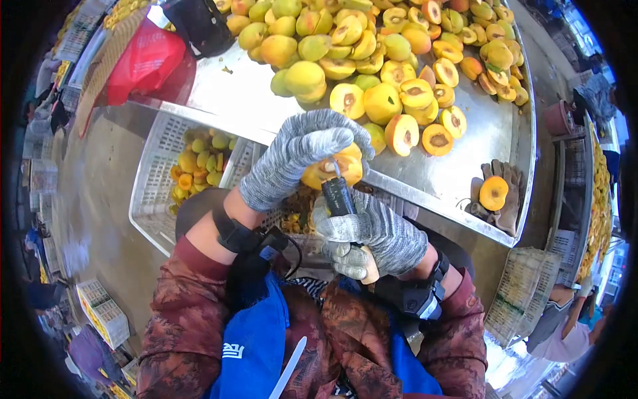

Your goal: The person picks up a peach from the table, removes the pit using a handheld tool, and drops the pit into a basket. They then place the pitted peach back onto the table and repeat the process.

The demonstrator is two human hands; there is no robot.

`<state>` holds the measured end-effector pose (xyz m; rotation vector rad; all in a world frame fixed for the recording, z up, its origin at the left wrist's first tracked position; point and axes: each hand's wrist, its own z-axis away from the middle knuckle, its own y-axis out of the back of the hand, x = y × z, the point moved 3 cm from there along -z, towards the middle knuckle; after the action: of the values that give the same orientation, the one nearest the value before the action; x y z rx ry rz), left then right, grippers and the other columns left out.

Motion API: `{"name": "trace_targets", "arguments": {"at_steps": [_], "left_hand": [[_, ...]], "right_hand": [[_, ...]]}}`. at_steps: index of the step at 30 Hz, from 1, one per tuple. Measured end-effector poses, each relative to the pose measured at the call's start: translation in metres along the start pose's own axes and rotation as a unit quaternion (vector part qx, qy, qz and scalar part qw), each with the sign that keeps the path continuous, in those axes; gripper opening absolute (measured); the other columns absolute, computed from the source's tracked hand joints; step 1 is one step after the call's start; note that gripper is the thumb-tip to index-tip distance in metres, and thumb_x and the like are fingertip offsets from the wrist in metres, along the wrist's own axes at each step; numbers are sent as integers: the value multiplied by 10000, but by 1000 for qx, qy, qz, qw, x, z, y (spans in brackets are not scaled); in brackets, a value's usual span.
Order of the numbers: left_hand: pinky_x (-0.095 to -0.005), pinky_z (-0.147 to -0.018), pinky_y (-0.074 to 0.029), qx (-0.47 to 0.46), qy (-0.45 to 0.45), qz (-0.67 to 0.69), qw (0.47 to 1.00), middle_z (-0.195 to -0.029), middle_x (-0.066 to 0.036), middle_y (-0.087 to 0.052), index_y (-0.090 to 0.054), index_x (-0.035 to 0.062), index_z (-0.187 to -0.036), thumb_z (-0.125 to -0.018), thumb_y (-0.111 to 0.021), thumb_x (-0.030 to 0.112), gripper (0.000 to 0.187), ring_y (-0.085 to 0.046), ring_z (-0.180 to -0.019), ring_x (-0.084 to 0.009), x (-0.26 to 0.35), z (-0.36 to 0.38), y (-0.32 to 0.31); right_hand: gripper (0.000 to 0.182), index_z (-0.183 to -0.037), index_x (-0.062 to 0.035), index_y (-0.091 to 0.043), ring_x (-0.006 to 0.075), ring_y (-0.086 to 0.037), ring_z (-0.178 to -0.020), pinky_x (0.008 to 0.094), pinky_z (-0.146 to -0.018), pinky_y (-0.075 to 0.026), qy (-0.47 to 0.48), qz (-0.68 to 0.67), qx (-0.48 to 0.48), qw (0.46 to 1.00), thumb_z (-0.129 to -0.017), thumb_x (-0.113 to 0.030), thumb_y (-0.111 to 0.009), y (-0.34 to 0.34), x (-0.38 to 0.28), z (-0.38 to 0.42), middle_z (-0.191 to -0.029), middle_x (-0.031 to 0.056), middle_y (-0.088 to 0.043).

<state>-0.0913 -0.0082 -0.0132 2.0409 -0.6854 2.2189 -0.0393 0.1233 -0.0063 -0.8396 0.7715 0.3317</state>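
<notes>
My left hand [299, 153], in a grey knit glove, is wrapped round a yellow peach [340, 166] just in front of the metal table's near edge. The gloved fingers of my right hand [372, 233] are closed round a tool [338, 197] with a dark wrapped handle and a light wooden end. The tool's thin metal tip meets the peach's flesh. Beyond my hands, whole and halved peaches [382, 103] lie heaped on the metal table [425, 183]. Several halves face up, showing brown centres.
A white crate [143, 193] holding peaches stands below the table at left. A red bag [143, 63] and black container [199, 26] sit at upper left. One peach half [494, 193] rests on brown gloves [510, 209]. Stacked crates [523, 289] and people are at right.
</notes>
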Motion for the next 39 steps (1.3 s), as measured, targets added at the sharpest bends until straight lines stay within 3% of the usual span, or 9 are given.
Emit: {"name": "trace_targets", "arguments": {"at_steps": [10, 20, 21, 26, 28, 31, 34, 36, 39], "left_hand": [[-290, -747, -470, 39, -27, -52, 998, -840, -128, -619, -583, -39, -928, -807, -495, 303, 373, -593, -789, -186, 7, -4, -15], [-305, -739, -507, 83, -224, -328, 914, -921, -121, -588, -523, -20, -1001, -896, -418, 343, 393, -598, -844, -204, 19, -8, -24], [-330, -725, -518, 119, -89, 45, 988, -951, -125, -579, -511, -6, -1032, -911, -389, 332, 379, -590, -870, -220, 11, -7, -23], [-382, -689, -530, 165, -171, -175, 955, -965, -154, -572, -491, 24, -1066, -912, -387, 308, 339, -584, -866, -254, 34, 3, 9], [-283, -712, -517, 200, -140, 70, 967, -941, -107, -579, -507, 10, -1008, -839, -490, 53, 175, -582, -851, -170, 40, 18, 17], [-272, -761, -466, 336, -208, -310, 865, -939, -91, -569, -535, 10, -983, -832, -511, 92, 174, -562, -844, -167, 40, 56, 95], [-291, -775, -449, 412, -145, -193, 879, -995, -92, -547, -564, 6, -984, -771, -615, 164, 270, -547, -880, -174, 72, 97, 120], [-284, -829, -427, 441, 41, -606, 661, -1014, -71, -543, -560, -10, -1030, -780, -613, 173, 314, -520, -948, -158, 71, 107, 144], [-298, -862, -407, 375, -47, -496, 782, -1085, -81, -511, -534, -11, -1083, -744, -656, 188, 412, -494, -1010, -177, 67, 81, 136]], "right_hand": [[282, -936, -30, -490, 95, -497, -508, 229, -455, -406, 47, 80, 31, 995, -785, -222, -633, -3, -9, 4, -642, 23, -510], [359, -998, 22, -473, 379, -550, -716, 441, -623, -435, 271, 574, 260, 728, -770, -231, -585, 15, -2, 2, -770, 229, -549], [326, -983, 14, -476, 362, -560, -702, 425, -603, -442, 257, 605, 246, 713, -778, -225, -562, 16, 2, 0, -751, 217, -549], [179, -955, -50, -492, 260, -603, -617, 372, -493, -464, 110, 769, 181, 603, -795, -122, -458, 17, 26, -1, -722, 134, -575], [166, -943, -63, -496, 254, -612, -623, 374, -492, -468, 108, 787, 177, 582, -791, -112, -455, 29, 39, -5, -728, 117, -582], [152, -922, -69, -515, 259, -617, -634, 375, -505, -471, 91, 803, 193, 557, -794, -122, -452, 42, 43, -3, -708, 110, -592], [153, -919, -71, -523, 260, -618, -649, 380, -520, -474, 69, 801, 173, 569, -796, -132, -455, 44, 45, -3, -699, 106, -596], [162, -926, -72, -528, 260, -616, -647, 386, -530, -475, 58, 794, 181, 578, -801, -143, -452, 49, 51, -6, -701, 106, -598], [177, -945, -66, -523, 262, -617, -641, 390, -524, -473, 53, 819, 165, 548, -806, -145, -448, 58, 60, -12, -710, 110, -602]]}}
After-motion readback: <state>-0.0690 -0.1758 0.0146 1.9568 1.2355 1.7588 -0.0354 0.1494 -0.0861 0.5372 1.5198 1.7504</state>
